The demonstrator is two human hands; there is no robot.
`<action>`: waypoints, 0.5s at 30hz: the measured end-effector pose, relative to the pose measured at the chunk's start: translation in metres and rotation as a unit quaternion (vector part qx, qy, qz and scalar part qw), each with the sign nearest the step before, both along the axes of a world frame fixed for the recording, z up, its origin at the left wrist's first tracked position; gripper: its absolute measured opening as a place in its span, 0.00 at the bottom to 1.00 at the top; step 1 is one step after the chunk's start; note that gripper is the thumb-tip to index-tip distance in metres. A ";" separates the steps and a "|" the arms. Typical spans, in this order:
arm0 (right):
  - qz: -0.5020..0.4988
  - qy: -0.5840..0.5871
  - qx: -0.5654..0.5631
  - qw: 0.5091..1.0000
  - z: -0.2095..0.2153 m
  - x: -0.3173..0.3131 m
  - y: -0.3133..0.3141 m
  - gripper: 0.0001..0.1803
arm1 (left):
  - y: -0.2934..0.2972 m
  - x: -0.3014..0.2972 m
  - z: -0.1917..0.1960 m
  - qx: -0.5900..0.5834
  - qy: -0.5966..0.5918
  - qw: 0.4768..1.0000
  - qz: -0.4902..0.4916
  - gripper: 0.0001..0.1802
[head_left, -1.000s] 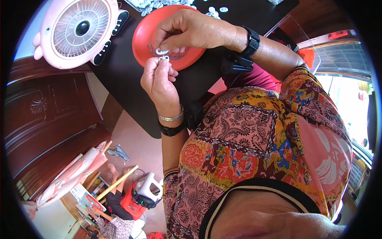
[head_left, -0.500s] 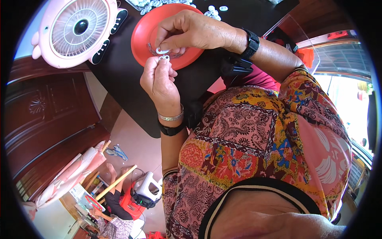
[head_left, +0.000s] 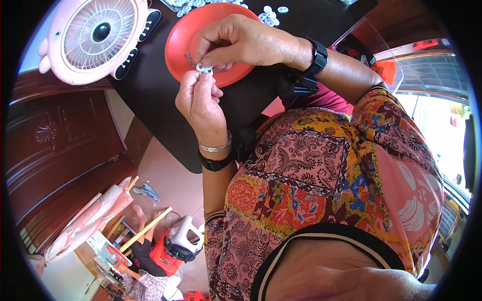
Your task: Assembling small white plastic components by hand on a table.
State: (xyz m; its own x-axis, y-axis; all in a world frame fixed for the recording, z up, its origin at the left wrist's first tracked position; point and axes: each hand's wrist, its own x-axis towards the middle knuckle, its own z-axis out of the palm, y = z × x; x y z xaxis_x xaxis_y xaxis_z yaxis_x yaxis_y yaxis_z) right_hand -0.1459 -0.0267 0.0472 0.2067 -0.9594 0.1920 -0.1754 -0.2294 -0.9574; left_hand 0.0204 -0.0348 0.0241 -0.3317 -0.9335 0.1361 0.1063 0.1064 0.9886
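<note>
Over a shallow red dish (head_left: 176, 40), my two hands meet at small white plastic pieces. My left hand (head_left: 202, 105) is closed, its thumb and finger pinching a small white piece with holes (head_left: 206, 70) from below. From above, my right hand (head_left: 238, 42) pinches another white plastic piece (head_left: 199, 66) with its thumb and forefinger. The two pieces touch or overlap; whether they are joined I cannot tell. Small silvery parts (head_left: 190, 58) lie in the dish, partly hidden behind my hands.
Loose white oval pieces (head_left: 270, 19) lie on the dark table (head_left: 150, 100) behind the dish, with more at its far edge. A pink fan (head_left: 95, 50) stands at the left. Another person (head_left: 148, 286) sits low at the lower left, near a white and red stool (head_left: 188, 236).
The right-hand piece has come down onto the left-hand piece, closing the small gap between them. Otherwise both hands stay nearly in place.
</note>
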 end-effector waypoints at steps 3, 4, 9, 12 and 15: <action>0.001 0.007 0.011 1.000 0.005 0.000 0.001 0.08 | -0.001 0.000 -0.001 -0.008 0.005 1.000 0.001 0.13; 0.002 0.008 0.012 1.000 0.006 -0.001 0.001 0.08 | -0.001 -0.001 -0.001 -0.014 0.011 1.000 0.002 0.12; 0.012 0.024 -0.087 0.996 0.001 0.002 0.001 0.09 | -0.001 0.000 -0.003 -0.021 0.034 0.999 -0.001 0.11; 0.012 0.008 -0.051 0.999 0.003 0.003 0.006 0.11 | -0.001 -0.001 0.000 -0.006 0.047 0.999 -0.004 0.10; 0.011 0.048 -0.065 0.997 0.005 0.002 0.007 0.13 | 0.000 -0.002 0.001 0.011 0.059 0.998 -0.010 0.11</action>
